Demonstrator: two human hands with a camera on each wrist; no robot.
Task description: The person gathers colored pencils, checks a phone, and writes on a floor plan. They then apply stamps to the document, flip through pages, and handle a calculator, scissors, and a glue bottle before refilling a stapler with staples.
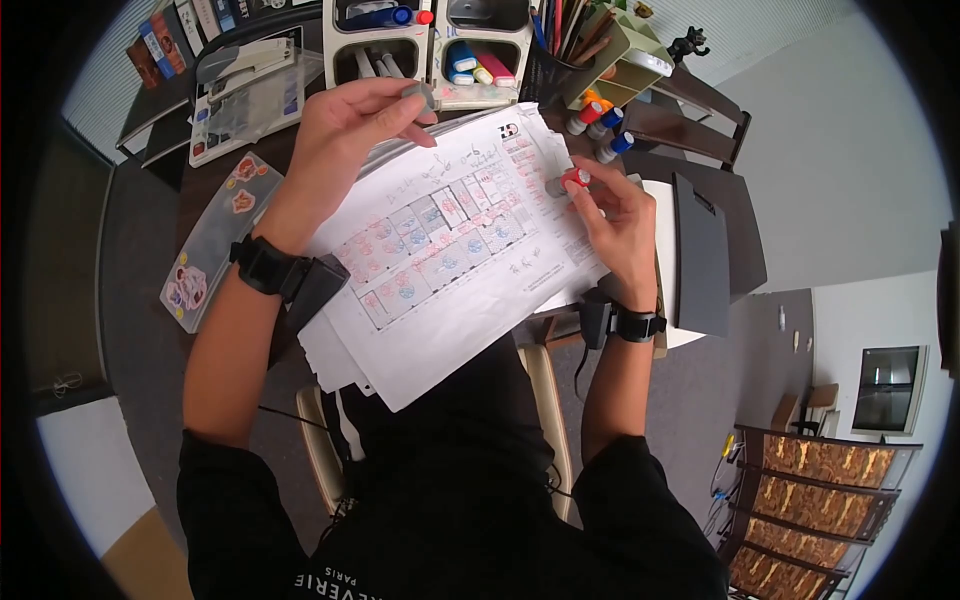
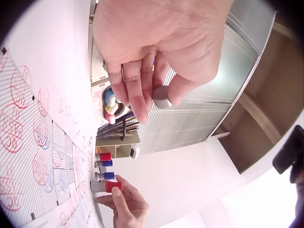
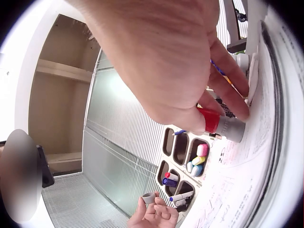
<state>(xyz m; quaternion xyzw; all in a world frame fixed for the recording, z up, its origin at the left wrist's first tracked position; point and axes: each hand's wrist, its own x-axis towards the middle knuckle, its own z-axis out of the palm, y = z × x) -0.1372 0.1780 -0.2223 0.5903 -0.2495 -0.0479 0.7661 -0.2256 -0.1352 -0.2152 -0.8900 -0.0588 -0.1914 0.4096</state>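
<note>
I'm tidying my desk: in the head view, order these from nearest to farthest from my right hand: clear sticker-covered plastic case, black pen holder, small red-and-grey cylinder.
1. Small red-and-grey cylinder: held by the right hand.
2. Black pen holder: ahead, slightly left.
3. Clear sticker-covered plastic case: far over to the left.

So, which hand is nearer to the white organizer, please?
Left. The left hand is just in front of the organizer; the right hand is farther off, to its right.

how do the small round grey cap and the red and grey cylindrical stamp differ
The cap is plain grey; the stamp is red and grey. The cap is short, the stamp longer. The left hand pinches the cap, the right hand the stamp. Both are round.
</note>
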